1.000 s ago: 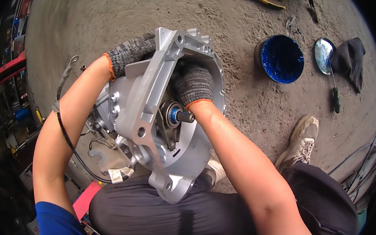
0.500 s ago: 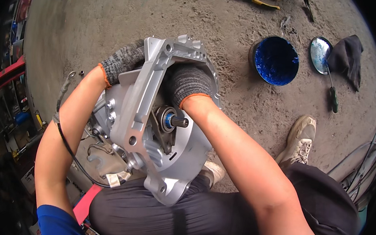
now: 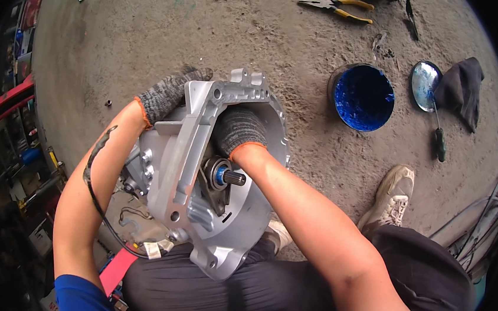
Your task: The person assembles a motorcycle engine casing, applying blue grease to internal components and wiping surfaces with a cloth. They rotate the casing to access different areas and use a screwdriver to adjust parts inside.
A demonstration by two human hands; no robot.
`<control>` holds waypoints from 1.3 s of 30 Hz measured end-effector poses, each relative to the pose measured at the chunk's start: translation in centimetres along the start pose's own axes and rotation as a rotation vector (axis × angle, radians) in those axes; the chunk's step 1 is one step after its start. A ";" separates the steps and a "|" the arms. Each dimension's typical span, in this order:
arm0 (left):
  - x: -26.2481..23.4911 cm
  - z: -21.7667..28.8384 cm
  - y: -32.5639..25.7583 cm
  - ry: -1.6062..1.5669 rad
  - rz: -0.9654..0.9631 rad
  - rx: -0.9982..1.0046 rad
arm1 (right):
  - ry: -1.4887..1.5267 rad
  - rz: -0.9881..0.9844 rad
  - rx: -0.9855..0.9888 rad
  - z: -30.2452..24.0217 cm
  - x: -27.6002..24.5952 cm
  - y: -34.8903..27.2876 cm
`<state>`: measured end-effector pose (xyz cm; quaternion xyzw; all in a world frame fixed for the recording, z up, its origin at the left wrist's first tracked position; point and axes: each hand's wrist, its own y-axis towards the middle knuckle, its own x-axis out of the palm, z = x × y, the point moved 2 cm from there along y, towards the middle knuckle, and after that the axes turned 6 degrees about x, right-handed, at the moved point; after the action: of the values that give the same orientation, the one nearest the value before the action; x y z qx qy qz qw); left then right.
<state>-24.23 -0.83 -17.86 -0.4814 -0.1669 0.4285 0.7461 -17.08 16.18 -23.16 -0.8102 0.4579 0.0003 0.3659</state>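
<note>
A silver cast gearbox housing (image 3: 187,150) stands tilted at my knees, its wide bell opening facing right. My left hand (image 3: 168,95), in a grey knit glove with an orange cuff, holds the housing's far left side; its fingertips are partly hidden behind the flange. Through the bell opening reaches my right hand (image 3: 240,132), gloved alike, with its fingers out of sight inside. Just below that wrist, a splined input shaft (image 3: 234,178) sticks out through a release bearing (image 3: 218,172), beside a clutch fork (image 3: 214,201). A black cable (image 3: 101,210) crosses my left forearm.
On the rough floor to the right stand a blue-smeared tub (image 3: 363,97), its smeared lid (image 3: 426,85), a dark cloth (image 3: 461,91) and a green-handled screwdriver (image 3: 440,145). Yellow-handled pliers (image 3: 339,8) lie farther off. A cluttered shelf with a red bar (image 3: 2,104) lines the left.
The whole view has shifted, so floor things and housing sit lower. The cable's upper end has slid down onto my left forearm. Both hands keep about the same places on the housing.
</note>
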 end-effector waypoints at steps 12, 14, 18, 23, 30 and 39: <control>-0.5 -0.3 -0.5 0.103 0.001 0.143 | 0.120 -0.050 0.084 -0.4 -0.7 -0.4; -1.2 -0.1 -1.2 0.354 -0.050 0.199 | 0.127 -0.028 0.053 -0.7 -0.3 -0.4; -0.3 0.9 -0.9 0.138 -0.142 0.045 | 0.041 -0.022 0.069 0.1 0.2 0.0; 0.2 0.6 0.3 0.675 -0.149 0.525 | 0.057 -0.060 0.115 -0.7 -1.8 -0.6; -1.5 -8.6 -1.9 1.020 -0.052 0.684 | -0.066 -0.205 -0.001 -1.1 3.7 -0.2; 1.6 3.0 -0.5 0.455 0.101 0.008 | -0.172 -0.090 0.033 5.1 3.0 0.5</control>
<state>-25.06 2.11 -16.20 -0.5704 0.0314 0.3463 0.7441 -14.03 16.76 -28.21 -0.8207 0.3880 0.0462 0.4168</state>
